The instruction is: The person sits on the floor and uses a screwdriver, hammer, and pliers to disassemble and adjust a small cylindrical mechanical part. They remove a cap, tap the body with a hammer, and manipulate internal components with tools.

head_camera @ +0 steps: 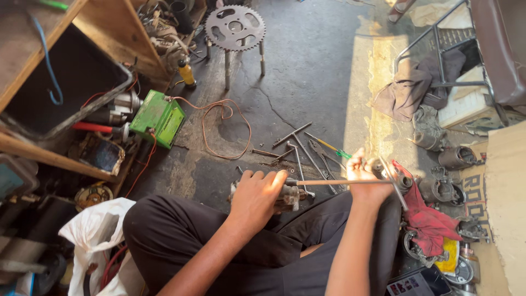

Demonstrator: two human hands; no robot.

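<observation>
The left hand (256, 193) is closing over a small metal part (287, 198) that is lying on the person's lap, and the fingers are wrapping its top. The right hand (366, 178) is gripping the handle end of a long thin rod (329, 182). The rod is reaching across to the part, between both hands. Loose tools (307, 148) are lying on the floor (307, 66) just beyond.

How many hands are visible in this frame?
2. The left hand rests on a metal part over the lap; the right hand grips a long rod that runs to that part. No other person's hands show.
</observation>
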